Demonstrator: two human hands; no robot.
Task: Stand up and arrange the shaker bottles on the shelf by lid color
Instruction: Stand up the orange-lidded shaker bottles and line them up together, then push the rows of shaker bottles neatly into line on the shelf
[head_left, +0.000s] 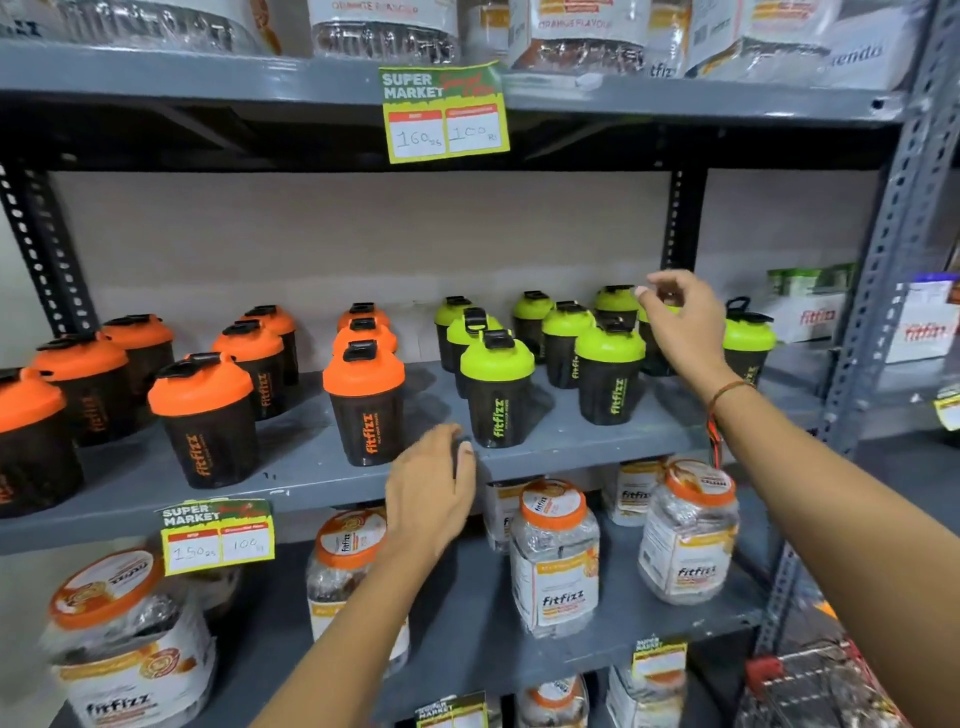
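Both bare forearms are extended forward and upward from the bottom of the view. The left hand (431, 483) is held lower, near the middle of the frame, seen from its back, with the fingers held together and slightly curled and nothing gripped. The right hand (683, 325) is raised higher and further to the right, wrist bent, with the thumb and forefinger brought close together in a loose pinch and the other fingers curled; nothing is seen between them. A thread band (724, 395) is worn around the right wrist.
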